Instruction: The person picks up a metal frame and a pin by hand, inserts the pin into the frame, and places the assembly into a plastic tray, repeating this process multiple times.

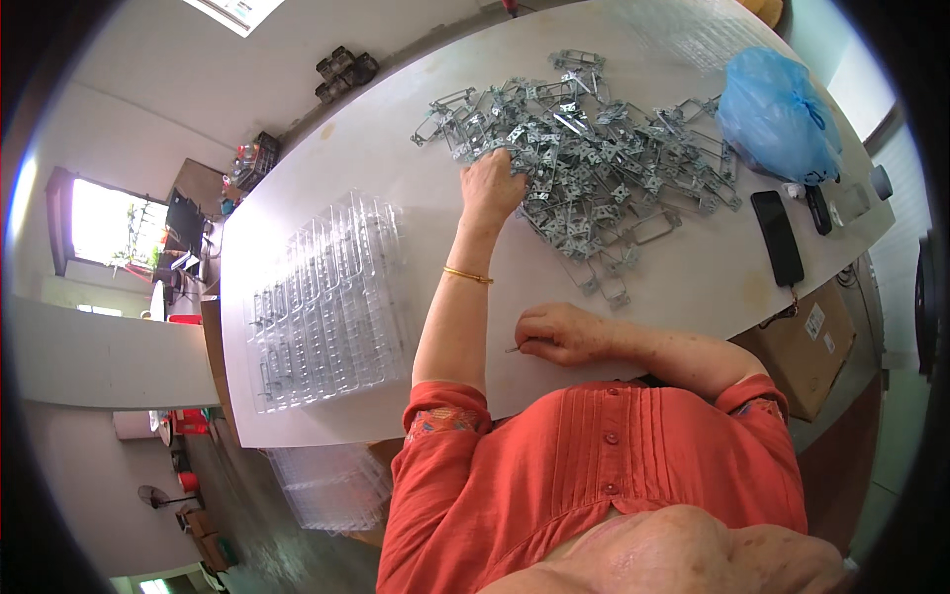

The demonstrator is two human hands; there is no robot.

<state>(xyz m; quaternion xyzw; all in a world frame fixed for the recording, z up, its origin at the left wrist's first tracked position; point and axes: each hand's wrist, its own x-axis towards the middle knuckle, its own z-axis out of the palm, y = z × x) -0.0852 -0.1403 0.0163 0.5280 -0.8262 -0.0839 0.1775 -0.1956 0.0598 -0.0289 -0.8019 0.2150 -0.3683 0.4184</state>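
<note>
At the left edge of a heaped pile of silvery metal brackets (594, 163), my left hand (492, 185) has its fingers curled down. The fingertips are hidden, so whether a bracket is in them does not show. Many brackets have looped wire frames and flat plates with holes. Close to my body, my right hand (559, 334) is closed above the table. A thin metal piece (512, 348) sticks out between its fingers; the rest of it is covered. To the left of my left forearm lies a clear plastic tray (327, 307) with rows of slots and small metal parts in some of them.
The white table (455, 376) bears a tied blue plastic bag (777, 114) at the far right. A black phone (778, 238) lies below the bag. More clear trays (683, 35) lie at the far edge. Beneath the table's right side stands a cardboard box (811, 346).
</note>
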